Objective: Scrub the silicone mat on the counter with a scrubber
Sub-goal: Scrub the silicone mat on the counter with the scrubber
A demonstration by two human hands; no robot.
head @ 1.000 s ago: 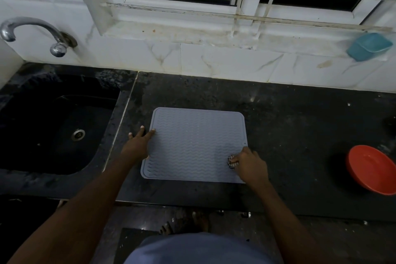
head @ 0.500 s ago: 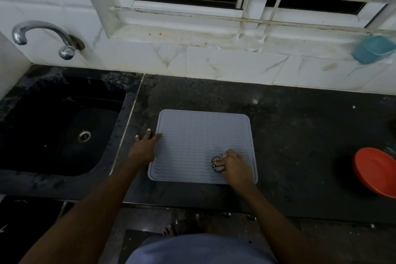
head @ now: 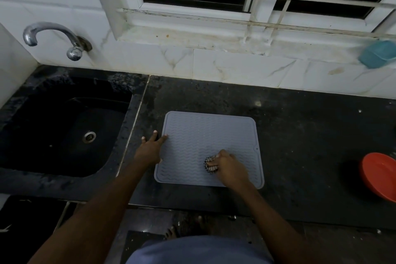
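Observation:
A grey ribbed silicone mat (head: 205,139) lies flat on the dark counter (head: 300,135), just right of the sink. My right hand (head: 230,168) grips a small dark-and-light scrubber (head: 210,165) and presses it onto the mat's near right part. Only the scrubber's left side shows past my fingers. My left hand (head: 151,149) rests with straight fingers across the mat's left edge, its fingertips on the mat and the counter.
A black sink (head: 60,130) with a drain lies to the left under a chrome tap (head: 53,36). A red bowl (head: 380,174) sits at the counter's right edge. A teal container (head: 378,53) stands on the window ledge. The counter's front edge runs below the mat.
My right hand has slid the scrubber from the mat's near right corner leftward toward the middle. My left hand has stayed on the mat's left edge.

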